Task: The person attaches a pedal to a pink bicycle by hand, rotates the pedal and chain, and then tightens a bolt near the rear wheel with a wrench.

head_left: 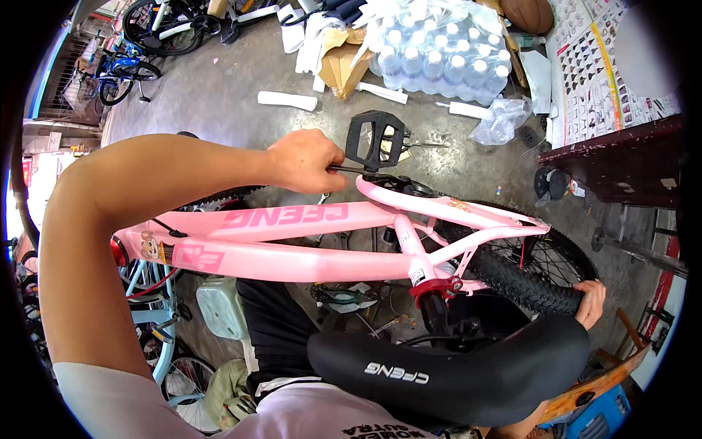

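The left hand (307,161) is closed around the end of a thin dark bar (349,169), just beside the black pedal (356,137). Whether that bar is a tool or part of the crank is hard to make out. The right hand (591,304) rests its fingers on the outer edge of the rear tyre (526,282); how firmly it grips cannot be told, as the palm is out of sight.

The pink bicycle frame (314,265) lies crosswise between the two hands, nearer to the person than the left hand, its front end to the left and the rear wheel to the right. A red seat clamp (431,287) joins it to the post of the black saddle (468,373), which hides most of the right forearm. The left arm covers part of what stands at the left.

Beyond, wrapped water bottles (446,66) stand on the concrete floor (219,110), cut off at the top. Tools beneath the frame are partly covered and indistinct.
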{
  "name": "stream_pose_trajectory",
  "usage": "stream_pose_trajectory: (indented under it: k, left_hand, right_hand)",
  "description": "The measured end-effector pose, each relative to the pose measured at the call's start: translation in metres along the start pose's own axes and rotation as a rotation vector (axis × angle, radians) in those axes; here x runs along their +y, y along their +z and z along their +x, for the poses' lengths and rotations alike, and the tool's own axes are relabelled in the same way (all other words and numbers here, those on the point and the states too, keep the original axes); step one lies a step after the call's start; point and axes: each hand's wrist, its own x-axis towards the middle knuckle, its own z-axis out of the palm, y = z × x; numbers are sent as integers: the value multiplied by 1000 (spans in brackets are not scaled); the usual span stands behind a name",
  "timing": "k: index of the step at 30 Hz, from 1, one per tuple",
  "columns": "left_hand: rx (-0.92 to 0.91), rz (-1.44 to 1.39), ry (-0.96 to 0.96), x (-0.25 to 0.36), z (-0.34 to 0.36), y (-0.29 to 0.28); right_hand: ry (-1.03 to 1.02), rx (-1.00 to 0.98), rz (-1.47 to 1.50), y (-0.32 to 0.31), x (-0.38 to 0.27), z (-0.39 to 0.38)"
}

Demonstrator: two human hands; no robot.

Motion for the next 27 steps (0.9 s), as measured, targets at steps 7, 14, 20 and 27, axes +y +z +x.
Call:
stream_pose_trajectory:
  k: [7,14,20,27]
  left_hand:
    - [77,-159,224,-34,7,29]
    - [-219,-112,46,-34,23,1]
    - [-345,-184,-24,-24,36,-15]
    - [-330,-133,-1,-28,32,-8]
  right_hand:
    - [-2,23,7,-2,-9,1]
    - [-31,25,-68,13,6,11]
    - [5,19,22,15,51,17]
    - [107,-96,84,-1,37,27]
